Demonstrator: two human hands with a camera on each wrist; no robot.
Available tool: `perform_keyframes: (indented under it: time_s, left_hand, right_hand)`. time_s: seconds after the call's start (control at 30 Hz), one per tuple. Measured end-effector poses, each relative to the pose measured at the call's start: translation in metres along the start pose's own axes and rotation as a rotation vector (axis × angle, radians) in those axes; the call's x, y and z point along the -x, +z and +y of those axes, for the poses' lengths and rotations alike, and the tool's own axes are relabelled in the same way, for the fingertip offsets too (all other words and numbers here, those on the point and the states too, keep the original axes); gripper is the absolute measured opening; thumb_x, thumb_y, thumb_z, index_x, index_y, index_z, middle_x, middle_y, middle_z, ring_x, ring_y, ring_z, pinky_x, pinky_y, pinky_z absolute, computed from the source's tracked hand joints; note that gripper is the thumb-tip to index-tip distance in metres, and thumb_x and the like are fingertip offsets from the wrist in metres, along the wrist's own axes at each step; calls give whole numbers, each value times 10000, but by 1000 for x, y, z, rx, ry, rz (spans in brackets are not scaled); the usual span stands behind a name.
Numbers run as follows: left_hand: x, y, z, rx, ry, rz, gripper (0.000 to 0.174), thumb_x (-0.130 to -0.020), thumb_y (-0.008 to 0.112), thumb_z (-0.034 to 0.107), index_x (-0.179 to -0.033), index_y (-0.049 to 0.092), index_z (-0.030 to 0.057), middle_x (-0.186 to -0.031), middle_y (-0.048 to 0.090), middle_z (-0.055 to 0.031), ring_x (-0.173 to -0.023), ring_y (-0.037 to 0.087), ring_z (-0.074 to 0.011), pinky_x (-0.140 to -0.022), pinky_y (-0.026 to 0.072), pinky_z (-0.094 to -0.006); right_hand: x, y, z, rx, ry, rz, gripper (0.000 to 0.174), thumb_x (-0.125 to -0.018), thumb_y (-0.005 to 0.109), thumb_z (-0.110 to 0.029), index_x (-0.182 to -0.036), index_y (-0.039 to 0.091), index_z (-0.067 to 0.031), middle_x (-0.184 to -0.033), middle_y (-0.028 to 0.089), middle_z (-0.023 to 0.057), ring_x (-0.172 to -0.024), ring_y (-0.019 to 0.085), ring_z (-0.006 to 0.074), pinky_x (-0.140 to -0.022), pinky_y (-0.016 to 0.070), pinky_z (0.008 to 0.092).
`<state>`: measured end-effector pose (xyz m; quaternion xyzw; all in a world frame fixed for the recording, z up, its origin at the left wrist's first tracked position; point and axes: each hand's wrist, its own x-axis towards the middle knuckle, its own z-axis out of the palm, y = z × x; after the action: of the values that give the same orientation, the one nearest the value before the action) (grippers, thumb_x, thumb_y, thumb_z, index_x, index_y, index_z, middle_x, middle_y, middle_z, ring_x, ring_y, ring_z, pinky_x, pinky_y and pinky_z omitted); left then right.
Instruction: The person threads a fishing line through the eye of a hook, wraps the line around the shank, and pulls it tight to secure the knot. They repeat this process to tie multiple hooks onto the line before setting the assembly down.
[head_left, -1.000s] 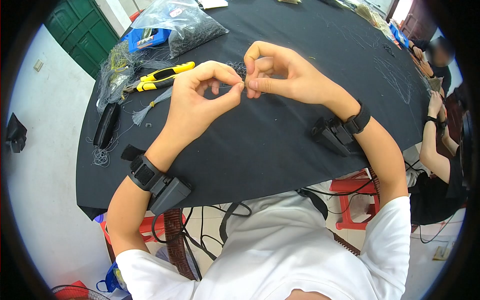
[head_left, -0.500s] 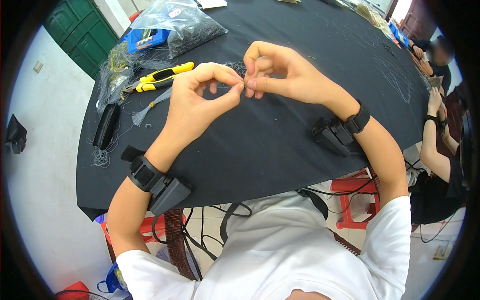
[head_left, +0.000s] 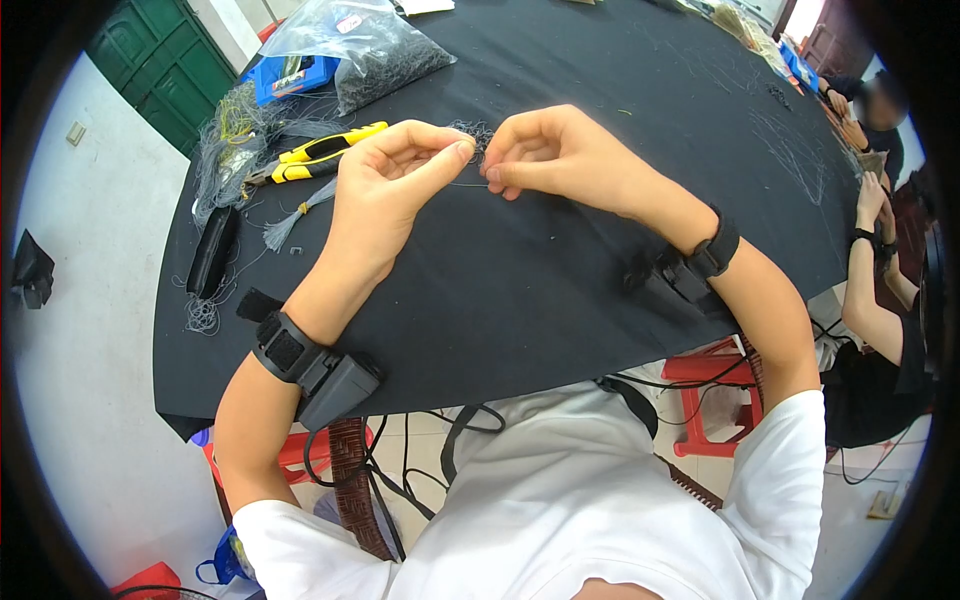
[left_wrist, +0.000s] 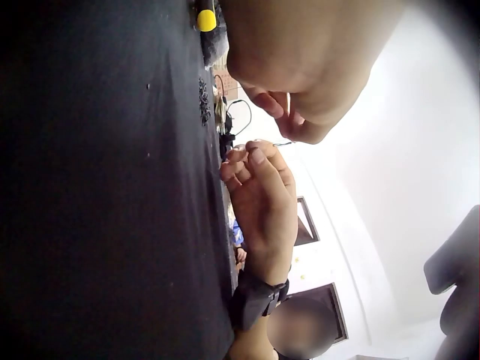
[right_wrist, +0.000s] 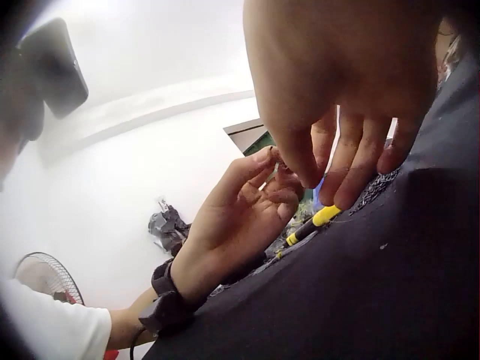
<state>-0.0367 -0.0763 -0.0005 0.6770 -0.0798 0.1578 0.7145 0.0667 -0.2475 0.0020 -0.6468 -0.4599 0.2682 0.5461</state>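
Over the black-covered table, my left hand (head_left: 385, 185) and right hand (head_left: 565, 160) are raised close together with a small gap between them. Thumb and forefinger of the left pinch a thin strand (left_wrist: 283, 143), whose short tip shows at the fingertips in the left wrist view. My right thumb and fingers also come together in a pinch, where a fine grey line meets their tips in the head view. The strand is mostly hidden by the fingers. Just behind the hands lies a small pile of dark, short pieces (head_left: 472, 130).
To the left lie yellow-and-black pliers (head_left: 320, 153), a bundle of grey strands (head_left: 290, 225) tied in yellow, and a black case (head_left: 213, 252). Farther back stand a clear bag of dark pieces (head_left: 395, 65) and a blue box (head_left: 290, 78). Other people sit at the right.
My right hand has dropped slightly toward me and its fingers have curled closer together. A small gap has opened between the hands, with the left shifted slightly left.
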Motion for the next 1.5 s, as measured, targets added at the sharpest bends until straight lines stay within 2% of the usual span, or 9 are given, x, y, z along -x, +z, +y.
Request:
perform_keyframes:
  time_s: [0.1, 0.2, 0.3, 0.53, 0.6, 0.8, 1.0, 1.13, 1.5]
  left_hand:
    - [-1, -2, -1, -11, -15, 12, 126, -814, 627, 65, -908, 626, -18, -873, 627, -56, -816, 584, -84, -750, 455, -205]
    - [-2, -3, -1, -25, -24, 27, 131, -816, 628, 76, -908, 630, -17, -864, 630, -57, -815, 584, -85, -749, 456, -208]
    - [-2, -3, -1, -42, -30, 44, 132, -815, 631, 81, -905, 634, -16, -859, 632, -57, -808, 584, -84, -745, 453, -205]
    - [-2, -3, -2, -92, -17, 100, 139, -800, 650, 91, -889, 643, -16, -838, 632, -49, -779, 582, -75, -723, 448, -197]
    - [-2, -6, -2, -119, -39, 80, 160, -806, 644, 99, -925, 633, -7, -882, 639, -55, -819, 586, -82, -767, 434, -201]
    - [-1, -8, -2, -138, -61, 78, 170, -808, 642, 101, -944, 630, -1, -900, 642, -56, -836, 587, -79, -777, 429, -201]
    - [-1, -6, -3, -119, -35, 56, 159, -807, 641, 87, -942, 632, 4, -896, 641, -49, -831, 585, -73, -767, 429, -196]
    - [-2, -2, 0, -98, -10, 79, 110, -791, 648, 52, -876, 643, -19, -846, 635, -56, -783, 588, -81, -734, 459, -194]
    - [-1, -1, 2, -133, 14, 58, 118, -794, 647, 50, -882, 638, -28, -826, 630, -47, -746, 574, -60, -688, 449, -171]
  right_hand:
    - [3, 5, -6, 100, -7, -41, 93, -821, 583, -56, -882, 608, 10, -822, 626, 66, -779, 606, 120, -728, 493, 238]
    - [3, 8, -4, 79, -85, 19, 129, -779, 622, -95, -856, 619, 10, -783, 644, 66, -701, 606, 82, -659, 477, 199]
    - [6, 8, -13, 26, -46, -24, 55, -817, 575, -54, -821, 573, 2, -812, 623, 54, -762, 598, 107, -711, 481, 217]
    - [8, 11, -14, 254, -106, 119, 61, -808, 568, -63, -778, 546, -14, -667, 529, -17, -587, 473, 21, -539, 381, 175]
    - [9, 12, -18, 306, -90, 155, 59, -791, 576, -62, -769, 547, -16, -639, 501, -32, -556, 427, 8, -507, 348, 176]
    - [10, 13, -22, 614, -386, 291, 53, -713, 607, -38, -755, 576, -29, -625, 501, -14, -521, 407, 38, -469, 325, 187]
    - [8, 14, -23, 648, -572, 374, 93, -694, 621, -12, -779, 594, -37, -637, 507, -5, -495, 406, 50, -450, 325, 188]
    - [10, 13, -24, 649, -574, 396, 119, -689, 627, -1, -798, 602, -41, -647, 510, -8, -498, 403, 43, -446, 318, 182]
    - [9, 13, -25, 654, -635, 382, 134, -688, 632, 9, -807, 610, -47, -660, 510, 2, -507, 413, 56, -447, 318, 191]
